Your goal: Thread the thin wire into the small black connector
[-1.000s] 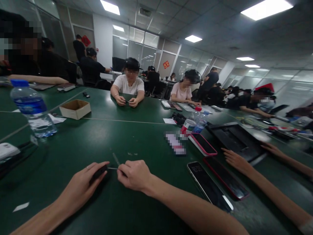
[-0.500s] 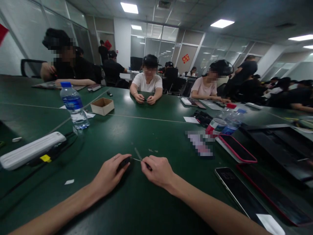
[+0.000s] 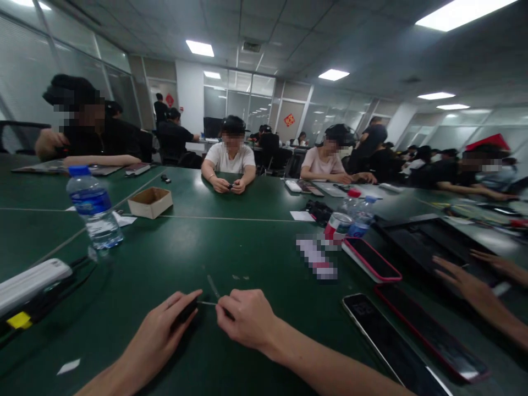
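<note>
My left hand [image 3: 157, 335] is closed around a small black object [image 3: 188, 311], gripped between thumb and fingers just above the green table [image 3: 177, 264]. Facing it, my right hand [image 3: 249, 319] is pinched, with its fingertips at one end of a thin pale strip [image 3: 207, 303] that spans the gap to the black object. Something dark shows under the right fingers, mostly hidden, and its kind is unclear. Just beyond the fingertips lies a narrow translucent strip [image 3: 213, 287]. A few small clear scraps [image 3: 240, 278] are on the table past my right hand.
A water bottle [image 3: 94, 212] and open cardboard box [image 3: 150, 203] stand left, near a white power strip [image 3: 35, 280]. Phones [image 3: 377, 335] lie right, beside a black tray [image 3: 424, 242] where another person's hands [image 3: 470, 286] reach in. Several people sit across the table.
The camera view has shifted, so the table things appear lower and further left. Another person's hands have come in over the black tray. My hands keep the same hold.
</note>
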Demonstrator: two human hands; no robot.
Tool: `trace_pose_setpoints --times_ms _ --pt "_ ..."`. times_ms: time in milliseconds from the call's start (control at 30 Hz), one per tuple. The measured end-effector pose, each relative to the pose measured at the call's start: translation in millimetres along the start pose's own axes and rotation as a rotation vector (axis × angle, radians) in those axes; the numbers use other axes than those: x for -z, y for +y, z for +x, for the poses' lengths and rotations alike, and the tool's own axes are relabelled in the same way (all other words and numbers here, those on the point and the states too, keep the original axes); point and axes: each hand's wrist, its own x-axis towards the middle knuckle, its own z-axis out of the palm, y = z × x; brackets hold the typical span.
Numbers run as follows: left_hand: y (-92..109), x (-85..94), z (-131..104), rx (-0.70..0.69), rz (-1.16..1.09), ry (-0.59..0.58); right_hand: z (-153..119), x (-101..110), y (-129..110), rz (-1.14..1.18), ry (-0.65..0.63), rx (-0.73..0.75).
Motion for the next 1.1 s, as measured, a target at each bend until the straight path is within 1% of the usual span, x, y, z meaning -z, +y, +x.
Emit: trace_pose_setpoints --times_ms 100,133,400,800,1100 --pt "-2.2 -2.1 1.0 -0.034 -0.007 0.025 0.3 -2.0 1.4 0.005 0.003 0.007" --pt "-2.0 -1.8 1.6 -0.032 -0.006 0.013 0.6 -2.4 1.7 0.006 0.004 0.004" --pt "0.5 2.7 6.5 0.023 -0.003 -0.032 4.6 0.3 3.6 0.095 -0.072 -0.004" --pt "1.1 2.7 5.6 0.041 -0.021 -0.043 5.5 0.9 2.7 0.074 -0.05 0.008" --pt "-2.4 1.7 5.3 0.015 -0.02 -0.026 6.0 2.4 2.8 0.092 -0.054 0.026"
